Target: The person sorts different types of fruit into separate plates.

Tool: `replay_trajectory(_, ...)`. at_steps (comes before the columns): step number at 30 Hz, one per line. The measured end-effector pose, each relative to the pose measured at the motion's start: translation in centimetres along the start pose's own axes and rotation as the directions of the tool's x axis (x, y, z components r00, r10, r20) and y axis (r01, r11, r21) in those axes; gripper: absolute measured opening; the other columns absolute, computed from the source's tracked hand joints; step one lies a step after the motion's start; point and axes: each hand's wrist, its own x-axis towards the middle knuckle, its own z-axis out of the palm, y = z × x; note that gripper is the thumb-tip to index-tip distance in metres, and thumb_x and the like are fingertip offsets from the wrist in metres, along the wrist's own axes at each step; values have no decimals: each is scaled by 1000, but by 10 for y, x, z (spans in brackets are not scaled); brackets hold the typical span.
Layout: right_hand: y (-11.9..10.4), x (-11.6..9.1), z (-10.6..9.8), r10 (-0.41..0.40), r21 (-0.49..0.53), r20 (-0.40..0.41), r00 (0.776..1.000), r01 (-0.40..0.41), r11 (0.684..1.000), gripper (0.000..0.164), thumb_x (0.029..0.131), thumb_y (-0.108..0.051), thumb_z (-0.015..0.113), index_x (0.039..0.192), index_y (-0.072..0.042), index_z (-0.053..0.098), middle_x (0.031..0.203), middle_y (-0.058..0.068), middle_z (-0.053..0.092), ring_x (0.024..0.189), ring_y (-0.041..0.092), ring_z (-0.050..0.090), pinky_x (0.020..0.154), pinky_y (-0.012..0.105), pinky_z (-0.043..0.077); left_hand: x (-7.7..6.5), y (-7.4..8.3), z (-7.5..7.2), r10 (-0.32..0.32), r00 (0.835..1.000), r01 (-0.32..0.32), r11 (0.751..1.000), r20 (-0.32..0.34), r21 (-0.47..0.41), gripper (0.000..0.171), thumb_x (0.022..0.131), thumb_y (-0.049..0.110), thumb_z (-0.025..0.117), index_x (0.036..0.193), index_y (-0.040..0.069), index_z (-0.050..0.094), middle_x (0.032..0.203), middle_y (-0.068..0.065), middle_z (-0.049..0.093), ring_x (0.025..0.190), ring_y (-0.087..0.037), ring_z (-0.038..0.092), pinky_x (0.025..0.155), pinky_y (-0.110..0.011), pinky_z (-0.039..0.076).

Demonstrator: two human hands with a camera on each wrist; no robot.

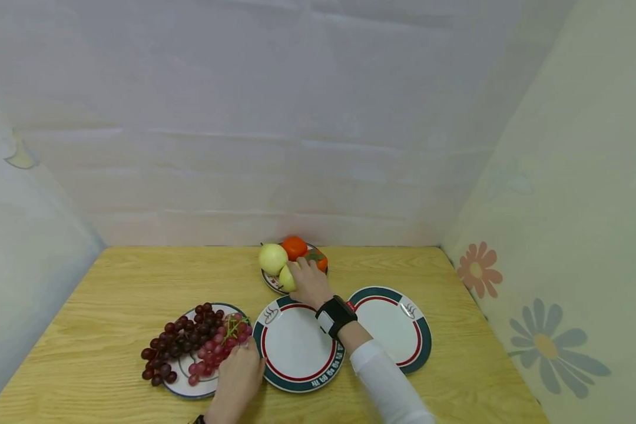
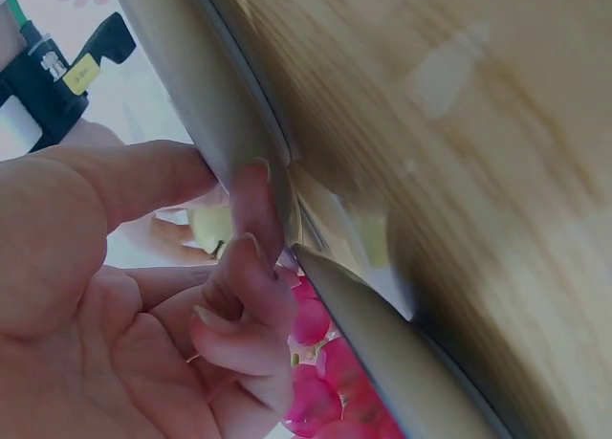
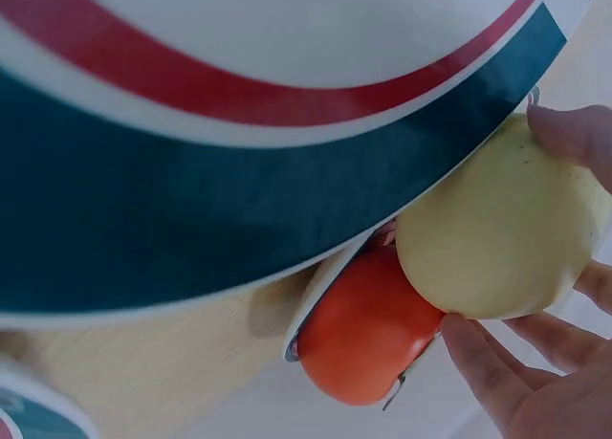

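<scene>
— What is found nearest?
— The middle plate's (image 1: 297, 344) rim is pinched by the left hand (image 1: 241, 374); grapes (image 1: 177, 343) are seen alongside;
— And farther?
— A pale pear (image 1: 287, 279) is gripped by the right hand (image 1: 311, 284) at the small plate's (image 1: 272, 282) front; persimmons (image 1: 294, 248) are set behind.

Fruit in right hand (image 1: 310, 284): pale yellow-green round pear (image 3: 502, 233), dark specks.
Just beyond that grip: glossy orange-red round persimmons (image 1: 294, 248), green calyx on one.
Plate in left hand (image 1: 242, 370): white round plate (image 1: 297, 341), teal rim band, red inner line, white lettering.
Right of both grips: second white round plate (image 1: 387, 330), same teal and red.
Left of left grip: dark purple grape bunch (image 1: 165, 347); pinkish-red grape bunch (image 1: 217, 347), green stems.
Under these: blue-edged white plate (image 1: 182, 387).
</scene>
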Motion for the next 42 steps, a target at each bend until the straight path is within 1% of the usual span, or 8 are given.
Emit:
replay_trajectory(6, 7, -13, -19, -54, 38, -3, 999, 54, 998, 73, 71, -30, 81, 133, -13, 48, 127, 12, 53, 107, 30, 55, 81, 39, 55, 4, 1, -1, -20, 998, 20, 1000, 53, -10, 46, 82, 23, 72, 111, -10, 59, 85, -20, 66, 77, -30, 62, 59, -44, 53)
replay_trajectory(12, 9, -44, -38, -180, 30, 9, 984, 180, 983, 75, 73, -33, 80, 137, -13, 46, 133, 14, 51, 112, 31, 55, 87, 42, 53, 5, 0, -3, -29, 997, 30, 1000, 70, -4, 45, 82, 23, 73, 110, -9, 59, 83, -19, 65, 76, -29, 62, 58, -44, 53)
replay_trajectory(18, 5, -68, -31, -273, 9, 56, 960, 273, 962, 72, 76, -37, 78, 137, -16, 46, 136, 13, 49, 118, 31, 54, 93, 42, 51, 4, -3, -4, -27, 998, 27, 1000, 63, -1, 45, 81, 23, 73, 109, -9, 59, 84, -20, 66, 76, -29, 62, 58, -44, 53)
replay_trajectory(22, 3, -77, -23, -274, -9, 98, 957, 276, 961, 72, 77, -39, 77, 137, -19, 45, 138, 11, 47, 121, 31, 52, 91, 41, 52, 3, -3, -3, -31, 997, 31, 1000, 74, -5, 46, 81, 24, 73, 110, -9, 59, 85, -20, 66, 76, -29, 62, 58, -44, 52)
replay_trajectory(28, 4, -82, -21, -277, -6, 98, 956, 279, 960, 72, 76, -39, 78, 137, -21, 44, 138, 9, 45, 123, 30, 49, 88, 41, 54, 4, -3, -2, -26, 997, 27, 1000, 78, -6, 47, 82, 25, 73, 111, -8, 59, 85, -20, 67, 76, -30, 63, 59, -44, 53)
replay_trajectory(34, 8, -64, -35, -218, 89, 162, 962, 206, 974, 83, 69, -58, 76, 138, -23, 44, 142, 10, 44, 126, 33, 46, 98, 49, 46, 5, -2, -3, -29, 995, 29, 1000, 97, 0, 48, 82, 26, 72, 114, -8, 59, 89, -20, 68, 81, -31, 64, 63, -46, 54)
replay_trajectory(38, 8, -31, -52, -187, 143, 136, 973, 168, 975, 83, 73, -62, 70, 142, -22, 43, 140, 8, 46, 125, 30, 47, 99, 47, 45, 5, -2, -4, -34, 992, 34, 999, 118, 1, 48, 82, 26, 72, 114, -8, 58, 90, -20, 68, 82, -31, 65, 63, -46, 54)
replay_trajectory(42, 3, 4, -58, -165, 143, 107, 981, 149, 979, 76, 81, -58, 65, 143, -21, 41, 135, 6, 50, 117, 26, 53, 91, 41, 51, 5, -4, -3, -29, 991, 31, 999, 132, -13, 48, 82, 25, 72, 114, -8, 58, 90, -20, 68, 81, -32, 65, 63, -47, 54)
